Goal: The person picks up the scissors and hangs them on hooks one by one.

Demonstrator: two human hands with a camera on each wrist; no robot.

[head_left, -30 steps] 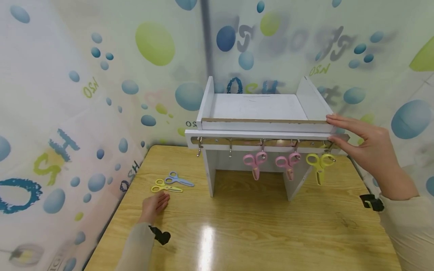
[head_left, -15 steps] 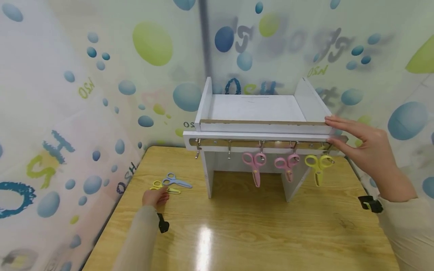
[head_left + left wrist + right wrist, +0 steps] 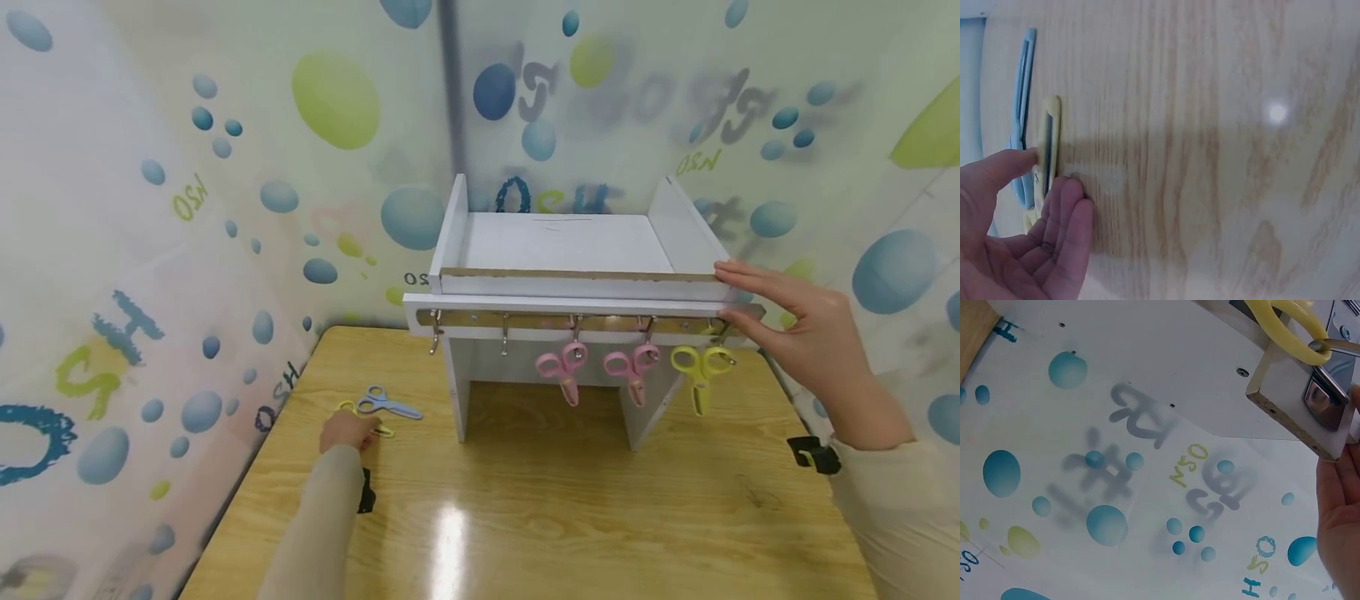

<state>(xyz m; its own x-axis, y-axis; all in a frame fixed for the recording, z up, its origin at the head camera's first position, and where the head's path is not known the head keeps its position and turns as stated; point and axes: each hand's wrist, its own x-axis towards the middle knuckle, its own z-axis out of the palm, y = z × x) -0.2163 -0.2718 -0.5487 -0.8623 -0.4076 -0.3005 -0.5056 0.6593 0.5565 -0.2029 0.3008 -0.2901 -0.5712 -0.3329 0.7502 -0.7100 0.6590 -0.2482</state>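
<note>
On the table at the left, my left hand (image 3: 349, 431) is at a pair of yellow scissors (image 3: 1052, 134), thumb on one side and fingers on the other, covering part of it. Blue scissors (image 3: 390, 404) lie just beyond. My right hand (image 3: 806, 329) holds the right front corner of a white shelf unit (image 3: 570, 287), fingers on the upper edge and thumb at the hook rail (image 3: 600, 323) below. From that rail hang two pink scissors (image 3: 564, 367) and, nearest my right hand, yellow scissors (image 3: 701, 371); their ring fills the top of the right wrist view.
Two hooks (image 3: 505, 333) at the rail's left end carry nothing. The unit stands on side panels at the back of the wooden table (image 3: 525, 517). Patterned walls (image 3: 337, 183) rise close behind and to the left.
My left hand has moved forward from beside the yellow scissors onto them. The pink scissors left of centre swing slightly on their hook. My right hand keeps its place on the corner.
</note>
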